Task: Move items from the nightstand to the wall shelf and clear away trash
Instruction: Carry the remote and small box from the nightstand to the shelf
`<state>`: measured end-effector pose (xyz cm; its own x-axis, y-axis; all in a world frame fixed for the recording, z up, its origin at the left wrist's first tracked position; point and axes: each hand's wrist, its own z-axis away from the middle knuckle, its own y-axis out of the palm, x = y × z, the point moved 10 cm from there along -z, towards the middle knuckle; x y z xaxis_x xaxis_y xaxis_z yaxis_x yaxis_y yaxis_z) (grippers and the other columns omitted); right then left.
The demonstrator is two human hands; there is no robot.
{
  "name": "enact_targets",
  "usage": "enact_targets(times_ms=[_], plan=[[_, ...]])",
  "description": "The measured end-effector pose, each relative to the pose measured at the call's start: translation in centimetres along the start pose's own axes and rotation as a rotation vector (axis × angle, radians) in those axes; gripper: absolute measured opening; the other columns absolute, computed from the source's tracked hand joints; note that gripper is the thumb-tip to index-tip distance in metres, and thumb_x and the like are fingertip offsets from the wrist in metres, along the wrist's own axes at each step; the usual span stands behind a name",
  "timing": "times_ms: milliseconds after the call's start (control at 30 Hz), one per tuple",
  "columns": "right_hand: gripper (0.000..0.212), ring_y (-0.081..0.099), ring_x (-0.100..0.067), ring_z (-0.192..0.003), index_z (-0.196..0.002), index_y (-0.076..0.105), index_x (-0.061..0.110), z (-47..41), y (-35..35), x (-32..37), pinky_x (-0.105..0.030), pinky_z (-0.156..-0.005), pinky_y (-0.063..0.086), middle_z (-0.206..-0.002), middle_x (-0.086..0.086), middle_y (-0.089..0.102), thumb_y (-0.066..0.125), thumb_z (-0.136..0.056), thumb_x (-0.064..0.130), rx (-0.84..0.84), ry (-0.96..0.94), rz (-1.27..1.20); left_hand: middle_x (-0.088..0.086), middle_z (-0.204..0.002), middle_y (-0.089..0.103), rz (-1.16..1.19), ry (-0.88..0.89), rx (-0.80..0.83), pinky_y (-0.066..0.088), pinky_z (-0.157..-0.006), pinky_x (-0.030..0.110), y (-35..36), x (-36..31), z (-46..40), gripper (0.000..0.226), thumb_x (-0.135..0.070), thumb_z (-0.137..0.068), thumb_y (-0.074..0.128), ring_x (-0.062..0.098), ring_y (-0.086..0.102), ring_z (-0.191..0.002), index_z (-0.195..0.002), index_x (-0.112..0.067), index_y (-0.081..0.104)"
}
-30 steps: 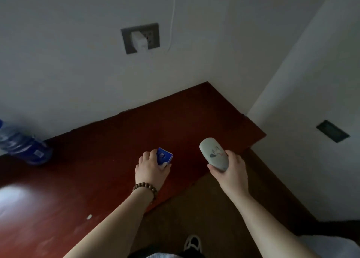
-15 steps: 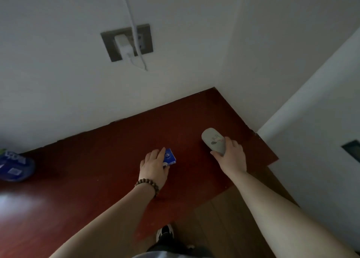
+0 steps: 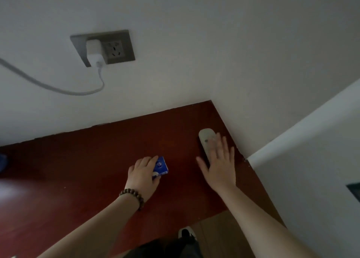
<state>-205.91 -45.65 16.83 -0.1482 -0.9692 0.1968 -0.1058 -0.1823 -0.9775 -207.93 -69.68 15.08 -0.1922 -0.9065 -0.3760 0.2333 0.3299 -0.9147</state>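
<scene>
Your left hand (image 3: 143, 176) is clamped on the blue pack (image 3: 161, 167). At its 2 o'clock, your right hand (image 3: 219, 165) lies spread, fingers apart, over the remote (image 3: 206, 138) on the shelf (image 3: 97, 160).

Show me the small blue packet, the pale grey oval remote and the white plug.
Small blue packet (image 3: 162, 166), head view, its printed top face.
Pale grey oval remote (image 3: 206, 137), head view, rounded far end.
White plug (image 3: 94, 52), head view, its body.

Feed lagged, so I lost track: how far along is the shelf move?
Looks done: remote lies flat on the red shelf, right hand open over it. In hand: left hand grips the blue pack, resting on the shelf. Left: release it; nightstand and trash aren't in view.
</scene>
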Motion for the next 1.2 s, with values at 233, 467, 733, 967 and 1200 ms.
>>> enact_targets(times_ms=[233, 467, 733, 967, 1200], plan=[[0.065, -0.013, -0.023, -0.145, -0.15, -0.005, 0.014, -1.3, 2.6, -1.5, -0.047, -0.118, 0.005, -0.158, -0.009, -0.008, 0.012, -0.099, 0.051, 0.101, -0.146, 0.155, -0.003, -0.141, 0.039, 0.048, -0.061, -0.052, 0.03, -0.107, 0.038, -0.2, -2.4, -1.5, 0.064, -0.039, -0.088, 0.055, 0.017, 0.032, -0.13, -0.145, -0.024, 0.029], [0.069, -0.018, -0.024, -0.144, -0.148, -0.014, 0.014, -8.1, 3.0, -3.0, -0.047, -0.118, 0.0, -0.157, -0.009, -0.017, 0.006, -0.096, 0.054, 0.178, -0.219, 0.211, -0.003, -0.142, 0.039, 0.056, -0.117, -0.11, 0.03, -0.106, 0.04, -1.2, -2.5, -1.8, 0.064, -0.039, -0.088, 0.056, 0.018, 0.03, -0.132, -0.144, -0.025, 0.029], [0.071, -0.017, -0.026, -0.144, -0.148, -0.011, 0.013, -13.0, 3.5, -2.8, -0.044, -0.118, -0.002, -0.157, -0.011, -0.015, 0.015, -0.096, 0.054, 0.209, -0.256, 0.206, -0.003, -0.141, 0.04, 0.075, -0.169, -0.135, 0.033, -0.106, 0.042, -1.4, -2.1, -1.4, 0.064, -0.037, -0.087, 0.059, 0.017, 0.032, -0.13, -0.144, -0.025, 0.031], [0.073, -0.011, -0.028, -0.144, -0.149, -0.008, 0.011, -15.2, 3.0, -2.4, -0.041, -0.118, -0.001, -0.157, -0.015, -0.014, 0.028, -0.098, 0.048, 0.358, -0.226, 0.134, -0.005, -0.139, 0.041, 0.099, -0.155, -0.133, 0.033, -0.104, 0.038, -1.0, -2.6, -0.8, 0.065, -0.037, -0.087, 0.06, 0.015, 0.033, -0.128, -0.144, -0.025, 0.031], [0.062, 0.012, -0.028, -0.143, -0.149, 0.02, 0.01, -15.6, 1.4, -2.5, -0.037, -0.117, 0.013, -0.157, -0.013, 0.012, 0.048, -0.096, 0.027, 0.211, -0.138, -0.132, -0.006, -0.14, 0.04, 0.108, -0.165, -0.131, 0.033, -0.105, 0.037, -1.6, -1.6, -0.3, 0.065, -0.038, -0.087, 0.059, 0.014, 0.032, -0.129, -0.144, -0.025, 0.03]])
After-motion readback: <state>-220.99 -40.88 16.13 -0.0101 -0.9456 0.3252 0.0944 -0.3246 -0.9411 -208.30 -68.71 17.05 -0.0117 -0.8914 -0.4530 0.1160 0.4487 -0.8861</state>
